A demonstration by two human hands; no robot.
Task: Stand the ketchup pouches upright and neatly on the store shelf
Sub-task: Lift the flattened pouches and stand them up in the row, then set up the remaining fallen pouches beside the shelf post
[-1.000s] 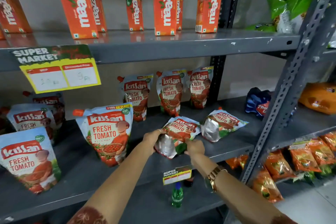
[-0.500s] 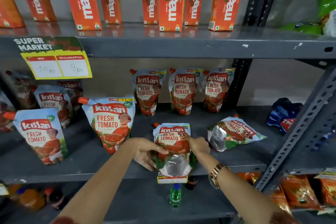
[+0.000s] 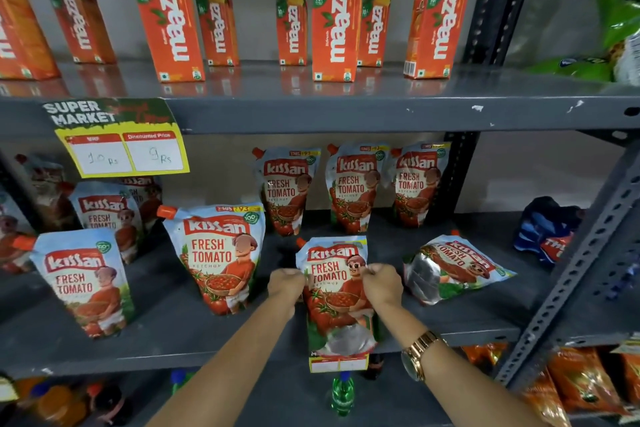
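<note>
A Kissan ketchup pouch (image 3: 334, 288) stands nearly upright at the front of the grey middle shelf (image 3: 173, 333), its silver base over the shelf edge. My left hand (image 3: 285, 282) pinches its left side and my right hand (image 3: 382, 282) pinches its right side. Another pouch (image 3: 453, 267) lies flat to the right. Upright pouches stand at the back (image 3: 353, 187) and to the left (image 3: 218, 256), (image 3: 83, 281).
Orange Maaza juice cartons (image 3: 334, 24) line the upper shelf. A yellow price tag (image 3: 121, 146) hangs from its edge. A blue packet (image 3: 545, 229) lies far right by the slotted upright (image 3: 585, 260). Bottles (image 3: 343, 395) and orange snack bags (image 3: 581, 381) sit below.
The pouch lay tilted on the shelf a second ago; both hands have raised it to nearly upright and turned its front toward me. The view shifted left.
</note>
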